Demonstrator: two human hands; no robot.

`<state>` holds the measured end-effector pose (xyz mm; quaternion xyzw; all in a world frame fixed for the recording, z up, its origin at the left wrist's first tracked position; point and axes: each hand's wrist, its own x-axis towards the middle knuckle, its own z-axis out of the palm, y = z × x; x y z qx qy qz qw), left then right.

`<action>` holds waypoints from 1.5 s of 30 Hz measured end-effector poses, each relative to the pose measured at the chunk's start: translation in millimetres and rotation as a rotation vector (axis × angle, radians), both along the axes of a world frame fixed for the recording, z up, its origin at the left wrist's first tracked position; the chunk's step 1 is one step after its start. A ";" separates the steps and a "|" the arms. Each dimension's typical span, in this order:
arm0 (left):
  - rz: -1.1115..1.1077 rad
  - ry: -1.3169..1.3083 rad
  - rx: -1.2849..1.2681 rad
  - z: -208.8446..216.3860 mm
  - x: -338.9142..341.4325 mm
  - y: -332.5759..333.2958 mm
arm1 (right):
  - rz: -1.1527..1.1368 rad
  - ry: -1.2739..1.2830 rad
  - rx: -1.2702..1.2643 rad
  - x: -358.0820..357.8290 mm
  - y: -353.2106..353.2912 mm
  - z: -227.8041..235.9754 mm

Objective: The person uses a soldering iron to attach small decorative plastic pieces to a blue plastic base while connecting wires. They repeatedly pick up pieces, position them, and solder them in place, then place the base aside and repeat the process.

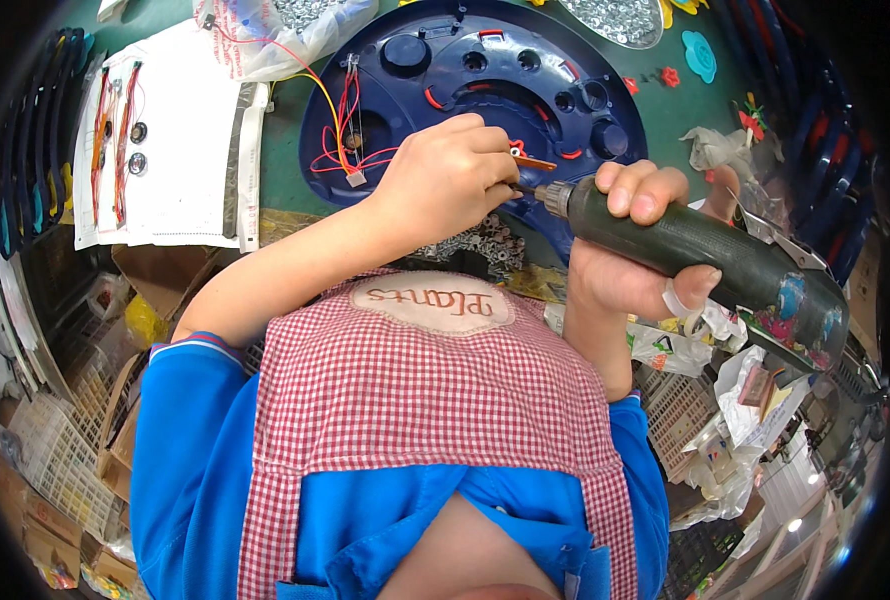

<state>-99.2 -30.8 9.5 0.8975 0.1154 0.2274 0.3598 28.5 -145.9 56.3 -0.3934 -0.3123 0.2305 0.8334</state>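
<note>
Right hand (pixel 610 275) grasps the electric screwdriver (pixel 690 238) — left hand (pixel 455 165) curled at its tip, contents unclear — by the blue panel (pixel 405 110).

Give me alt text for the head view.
The right hand grips a dark power driver, its tip by the left hand, near a navy plastic shell with red wires on it. White paper with wired parts lies left; a red-checked apron covers a blue shirt.
</note>
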 end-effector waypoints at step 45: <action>-0.015 0.151 0.069 10.4 -4.5 22.8 | 0.031 -0.093 -0.081 0.3 21.9 -27.2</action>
